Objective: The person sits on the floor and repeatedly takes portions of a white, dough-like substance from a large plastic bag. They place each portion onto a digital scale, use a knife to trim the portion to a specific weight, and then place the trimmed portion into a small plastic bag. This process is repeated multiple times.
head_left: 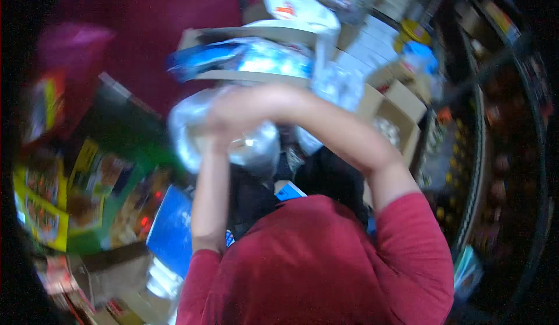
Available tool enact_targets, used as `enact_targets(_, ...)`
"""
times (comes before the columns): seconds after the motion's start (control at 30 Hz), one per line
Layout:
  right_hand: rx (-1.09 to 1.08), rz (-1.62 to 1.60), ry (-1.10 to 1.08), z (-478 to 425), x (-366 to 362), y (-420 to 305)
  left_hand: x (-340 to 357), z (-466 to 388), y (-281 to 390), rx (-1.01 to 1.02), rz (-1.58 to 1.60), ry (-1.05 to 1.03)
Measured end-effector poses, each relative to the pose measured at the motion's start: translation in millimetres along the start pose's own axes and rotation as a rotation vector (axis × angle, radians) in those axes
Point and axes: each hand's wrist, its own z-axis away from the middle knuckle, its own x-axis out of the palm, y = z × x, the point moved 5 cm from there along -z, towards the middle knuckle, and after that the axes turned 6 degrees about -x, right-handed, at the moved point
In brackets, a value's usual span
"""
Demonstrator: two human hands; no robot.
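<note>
Both my hands meet at a translucent plastic bag point(257, 150) in front of my body. My left hand point(212, 128) is at the bag's upper part, and my right hand point(238, 106) lies over it from the right. Motion blur hides the fingers, so whether either hand grips the bag cannot be told. Light-coloured contents show dimly inside the bag. Just beyond my hands stands an open cardboard box point(257, 77) holding blue and clear plastic packages point(275, 58).
Behind the box lies a white plastic bag point(301, 12). Another open cardboard box point(408, 128) stands at the right, near shelves point(478, 150) of goods. At the left are a blue box-like object point(172, 229), yellow-edged packets point(43, 198) and an open carton point(126, 277).
</note>
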Motion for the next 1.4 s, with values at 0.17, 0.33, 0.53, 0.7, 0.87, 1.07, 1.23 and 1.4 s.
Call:
enact_targets(0.17,-0.184,-0.312,0.483,-134,-165,60,8,-14,-61,-0.235,0.186,-0.15)
enact_targets(0.33,-0.251,-0.331,0.529,-176,-169,52,55,50,-44,-0.312,-0.052,-0.133)
enact_targets(0.53,-0.279,-0.355,0.475,-197,-145,25,36,71,-42,-0.242,-0.063,-0.03)
enact_targets(0.7,-0.373,-0.393,0.494,-198,-147,-1,21,72,-24,-0.158,-0.085,0.066)
enact_targets(0.87,-0.482,-0.517,0.703,-112,-162,-16,33,59,-22,-0.041,-0.069,0.115)
enact_targets(1.07,0.32,-0.665,0.891,62,-8,54,22,64,-5,0.048,-0.14,0.207)
enact_targets(1.23,0.42,0.069,0.73,107,77,27,30,58,-22,0.062,-0.214,0.187)
enact_targets(1.4,0.351,0.37,1.005,97,85,13,45,55,-41,0.006,-0.22,0.132)
